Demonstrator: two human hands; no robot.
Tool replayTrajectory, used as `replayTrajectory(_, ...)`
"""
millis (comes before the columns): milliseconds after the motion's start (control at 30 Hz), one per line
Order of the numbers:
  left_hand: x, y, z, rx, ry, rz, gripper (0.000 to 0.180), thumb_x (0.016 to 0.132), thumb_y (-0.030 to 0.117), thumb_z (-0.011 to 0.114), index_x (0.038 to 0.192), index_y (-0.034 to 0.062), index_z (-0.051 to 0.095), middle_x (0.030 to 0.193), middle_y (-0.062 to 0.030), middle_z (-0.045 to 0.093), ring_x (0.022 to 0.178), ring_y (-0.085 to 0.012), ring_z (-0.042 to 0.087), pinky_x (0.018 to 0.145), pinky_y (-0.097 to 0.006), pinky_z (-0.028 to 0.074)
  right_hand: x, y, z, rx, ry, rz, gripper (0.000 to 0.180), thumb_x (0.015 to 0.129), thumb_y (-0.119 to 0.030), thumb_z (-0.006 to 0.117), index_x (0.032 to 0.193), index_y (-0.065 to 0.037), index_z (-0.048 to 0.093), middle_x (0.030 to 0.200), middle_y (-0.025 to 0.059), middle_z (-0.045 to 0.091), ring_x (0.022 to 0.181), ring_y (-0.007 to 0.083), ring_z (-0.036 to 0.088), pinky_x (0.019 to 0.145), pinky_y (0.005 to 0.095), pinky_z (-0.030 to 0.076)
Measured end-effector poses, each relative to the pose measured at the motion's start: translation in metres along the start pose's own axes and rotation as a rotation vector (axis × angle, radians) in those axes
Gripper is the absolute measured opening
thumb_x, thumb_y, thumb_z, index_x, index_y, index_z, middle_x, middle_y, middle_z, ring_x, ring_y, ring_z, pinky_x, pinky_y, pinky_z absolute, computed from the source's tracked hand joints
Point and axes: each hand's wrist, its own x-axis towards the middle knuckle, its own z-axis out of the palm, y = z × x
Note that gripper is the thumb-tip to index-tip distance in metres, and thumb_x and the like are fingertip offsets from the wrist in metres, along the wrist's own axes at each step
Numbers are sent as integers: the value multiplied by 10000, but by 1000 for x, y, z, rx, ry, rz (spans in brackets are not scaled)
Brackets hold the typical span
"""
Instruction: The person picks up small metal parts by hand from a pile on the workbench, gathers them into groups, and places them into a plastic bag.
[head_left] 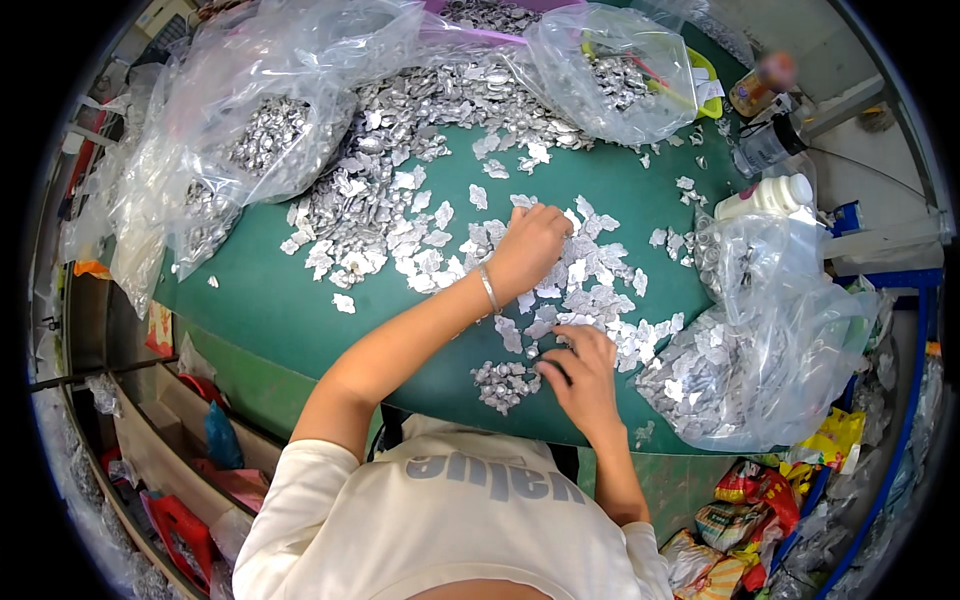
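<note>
Over the middle of the green tabletop, my left hand (532,248) reaches into scattered flat silvery metal pieces (600,260). Its fingers are curled down and closed, and whatever they pinch is hidden beneath them. Nearer to me, my right hand (584,382) hovers low at the edge of these pieces, thumb and forefinger apart. Just left of that hand lies a small heap of silvery metal pieces (505,386). A much larger mound of similar metal pieces (370,190) spreads across the far left and back of the table.
Clear plastic bags of metal pieces lie at the far left (270,140), the back (610,75) and the right (760,350). A white bottle (770,195) and a dark-lidded jar (768,146) stand along the right edge. Below left is an open drawer unit (170,430); colourful packets (745,510) lie lower right.
</note>
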Motion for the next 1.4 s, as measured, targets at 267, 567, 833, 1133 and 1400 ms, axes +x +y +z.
replayTrajectory(267,-65,60,-63,-503,-236,-192,170,769,-18,602,932,28,610,896,-122,593,844,-297,570,758,-356,470,15,18,11,-100,-129,-26,316,766,-132,693,1072,-83,633,1292,76,500,1256,316,414,1019,484,296)
replayTrajectory(567,-132,71,-59,-353,-402,32,231,808,52,599,1037,43,626,1004,-89,581,938,-264,533,823,-360,440,22,49,11,-407,21,25,371,789,-234,689,1148,-174,616,1342,68,449,1264,345,369,1035,566,223)
replayTrajectory(833,-88,28,-73,147,10,-147,363,742,51,656,1099,95,610,1103,-85,529,1041,-289,483,853,-400,355,44,10,25,-29,-119,-186,335,758,-166,708,1074,-85,629,1269,90,497,1222,300,424,981,487,299)
replayTrajectory(1133,-94,-7,-90,227,64,-238,274,767,74,677,1037,97,632,1032,-47,560,997,-237,513,800,-366,337,66,50,17,34,170,-2,196,792,-52,646,987,-29,642,1052,105,620,1046,291,541,897,414,389)
replayTrajectory(1400,-101,-20,-95,152,86,-292,179,762,32,666,938,50,639,1032,-64,578,978,-241,528,812,-366,368,90,51,38,-216,14,-108,283,788,-146,685,1066,-104,654,1244,86,520,1212,301,447,1005,476,314)
